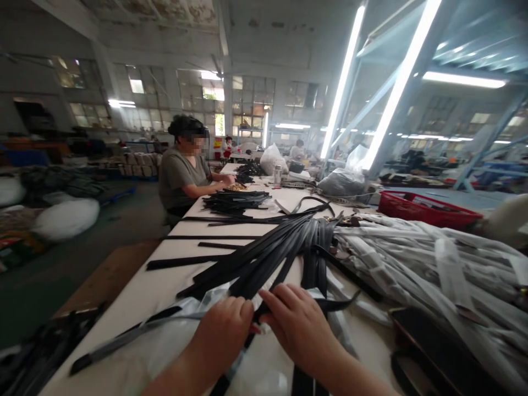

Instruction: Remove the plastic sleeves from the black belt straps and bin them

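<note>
Close together at the lower middle, my left hand (226,325) and my right hand (296,319) are both closed on a black strap. One end of this strap, in a clear plastic sleeve (136,336), runs out to the left of my left hand. The part between my fingers is mostly hidden, and I cannot tell which black end to the right belongs to it. Just beyond my hands a big bundle of loose black straps (280,242) fans across the white table (136,300). Crumpled clear plastic lies under and around my hands.
A heap of plastic-wrapped straps (412,258) covers the table's right side, with a red basket (429,209) behind it. A dark object (437,341) lies at the lower right. Another person (185,170) works at the table's far left, beside a pile of short black strips (235,202).
</note>
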`<state>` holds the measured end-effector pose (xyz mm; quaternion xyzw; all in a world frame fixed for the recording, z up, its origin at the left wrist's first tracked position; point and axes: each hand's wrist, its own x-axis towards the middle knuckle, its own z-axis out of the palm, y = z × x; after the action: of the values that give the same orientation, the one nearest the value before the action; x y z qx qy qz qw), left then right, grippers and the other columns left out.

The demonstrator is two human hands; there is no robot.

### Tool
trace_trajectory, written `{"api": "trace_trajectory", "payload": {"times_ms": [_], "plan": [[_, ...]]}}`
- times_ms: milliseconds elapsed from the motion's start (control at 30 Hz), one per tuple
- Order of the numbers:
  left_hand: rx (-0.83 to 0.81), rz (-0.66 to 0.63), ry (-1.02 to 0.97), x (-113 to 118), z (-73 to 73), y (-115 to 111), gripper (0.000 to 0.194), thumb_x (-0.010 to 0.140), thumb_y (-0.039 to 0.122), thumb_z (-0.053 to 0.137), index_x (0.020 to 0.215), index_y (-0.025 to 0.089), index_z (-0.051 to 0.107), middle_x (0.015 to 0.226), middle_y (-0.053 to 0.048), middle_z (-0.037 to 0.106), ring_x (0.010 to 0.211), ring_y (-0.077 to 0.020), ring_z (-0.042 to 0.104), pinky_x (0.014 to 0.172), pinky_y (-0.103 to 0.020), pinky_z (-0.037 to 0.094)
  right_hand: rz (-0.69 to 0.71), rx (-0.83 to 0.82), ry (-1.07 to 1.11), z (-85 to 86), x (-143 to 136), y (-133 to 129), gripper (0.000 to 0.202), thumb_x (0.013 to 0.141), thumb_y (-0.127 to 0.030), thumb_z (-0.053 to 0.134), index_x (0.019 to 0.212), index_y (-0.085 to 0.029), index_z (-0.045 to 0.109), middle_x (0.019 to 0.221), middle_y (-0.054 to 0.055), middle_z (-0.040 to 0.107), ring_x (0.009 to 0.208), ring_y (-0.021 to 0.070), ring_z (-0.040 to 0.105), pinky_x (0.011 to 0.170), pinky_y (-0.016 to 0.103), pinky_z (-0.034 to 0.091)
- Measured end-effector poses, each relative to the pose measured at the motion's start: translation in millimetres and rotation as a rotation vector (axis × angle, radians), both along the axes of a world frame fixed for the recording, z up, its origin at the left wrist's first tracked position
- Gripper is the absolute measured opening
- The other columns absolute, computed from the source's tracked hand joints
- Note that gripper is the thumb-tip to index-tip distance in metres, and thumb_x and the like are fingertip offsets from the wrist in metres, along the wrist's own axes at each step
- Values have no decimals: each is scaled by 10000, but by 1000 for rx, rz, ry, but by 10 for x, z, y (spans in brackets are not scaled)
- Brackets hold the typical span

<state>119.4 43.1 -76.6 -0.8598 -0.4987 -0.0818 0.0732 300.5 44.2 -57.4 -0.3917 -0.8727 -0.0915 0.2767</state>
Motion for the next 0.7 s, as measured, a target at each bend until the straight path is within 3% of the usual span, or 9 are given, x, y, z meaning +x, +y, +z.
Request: {"api": "trace_trajectory", "payload": {"times_ms": [167,300,467,567,700], "plan": [[-158,21,-155,127,138,-62,91,918,204,452,975,147,495,940,-101,637,896,-239,618,784,-376,510,97,89,-97,-78,33,-53,401,951,-312,480,1297,-115,430,1015,123,654,838,247,611,704,360,473],[-271,101,-206,212,264,-114,251,854,210,554,1055,125,431,958,-141,642,887,-262,637,745,-362,523,131,142,-59,-217,53,-42,423,972,-290,405,1347,-98,369,1051,142,661,833,238,633,685,348,495],[-259,73,-237,239,373,-93,433,835,220,554,1210,149,350,977,-99,659,900,-231,651,738,-306,516,157,204,-89,-247,111,13,266,894,-103,370,1055,-154,576,867,90,685,731,215,631,625,313,471],[-276,45,-225,80,490,-54,347,805,237,588,1127,163,482,1014,-113,654,942,-257,630,786,-342,490,121,183,-122,-170,241,95,269,845,-79,381,934,-197,606,856,73,682,707,205,623,609,301,435],[-323,81,-241,-449,748,-45,132,763,249,617,864,165,627,902,-57,671,874,-221,616,761,-284,453,-185,158,7,-18,543,282,178,893,-244,409,868,-228,585,773,58,663,640,219,610,540,298,354]]}}
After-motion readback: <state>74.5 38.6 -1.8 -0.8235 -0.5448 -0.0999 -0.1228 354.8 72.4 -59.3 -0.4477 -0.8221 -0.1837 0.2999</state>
